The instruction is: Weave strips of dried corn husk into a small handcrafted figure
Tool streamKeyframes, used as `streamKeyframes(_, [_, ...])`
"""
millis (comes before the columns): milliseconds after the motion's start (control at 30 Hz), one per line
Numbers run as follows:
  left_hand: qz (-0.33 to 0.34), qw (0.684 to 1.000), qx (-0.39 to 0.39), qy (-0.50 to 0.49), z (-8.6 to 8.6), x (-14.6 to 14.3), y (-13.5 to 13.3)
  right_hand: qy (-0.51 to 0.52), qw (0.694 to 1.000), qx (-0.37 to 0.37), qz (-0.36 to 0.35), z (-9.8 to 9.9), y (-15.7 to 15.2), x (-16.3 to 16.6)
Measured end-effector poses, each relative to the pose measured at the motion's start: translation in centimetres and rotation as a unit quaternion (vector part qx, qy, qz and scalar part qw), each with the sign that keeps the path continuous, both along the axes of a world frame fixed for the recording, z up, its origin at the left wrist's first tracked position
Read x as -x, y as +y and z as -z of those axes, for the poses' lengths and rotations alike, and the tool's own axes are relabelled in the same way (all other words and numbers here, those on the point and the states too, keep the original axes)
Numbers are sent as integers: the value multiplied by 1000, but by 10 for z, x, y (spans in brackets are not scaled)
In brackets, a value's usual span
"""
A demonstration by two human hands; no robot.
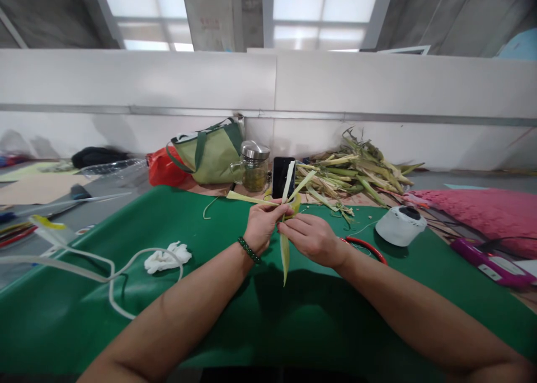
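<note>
Above the green mat [210, 305], both my hands meet around a small bundle of pale yellow-green leaf strips [285, 257], which look like corn husk. My left hand [263, 222] pinches the bundle from the left, and a green bead bracelet circles that wrist. From the right, my right hand [312, 236] closes its fingers on the same strips, just below the left fingertips. Loose ends stick out to the left, upward and to the upper right, while one wide strip hangs down. The exact crossing of the strips is hidden by my fingers.
Behind my hands stand a phone [278, 176], a glass jar [254, 170] and a green bag [213, 154]. A husk pile [361, 168] lies back right. Nearby are a thread spool [400, 226], red-handled tool [369, 247], crumpled tissue [168, 258] and white tubing [113, 293].
</note>
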State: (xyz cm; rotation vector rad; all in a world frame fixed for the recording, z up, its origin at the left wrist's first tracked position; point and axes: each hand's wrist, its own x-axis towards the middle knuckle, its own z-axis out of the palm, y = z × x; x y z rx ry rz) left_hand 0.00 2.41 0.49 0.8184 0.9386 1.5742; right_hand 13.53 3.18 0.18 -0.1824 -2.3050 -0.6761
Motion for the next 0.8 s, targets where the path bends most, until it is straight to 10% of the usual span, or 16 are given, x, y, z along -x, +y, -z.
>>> streamKeyframes(533, [109,991,41,-68,-19,19,-3,28,999,10,-11,-12,7,-6])
streamKeyframes(800, [75,997,13,18,-16,17,-5,79,967,236,-57,-14,0,-10])
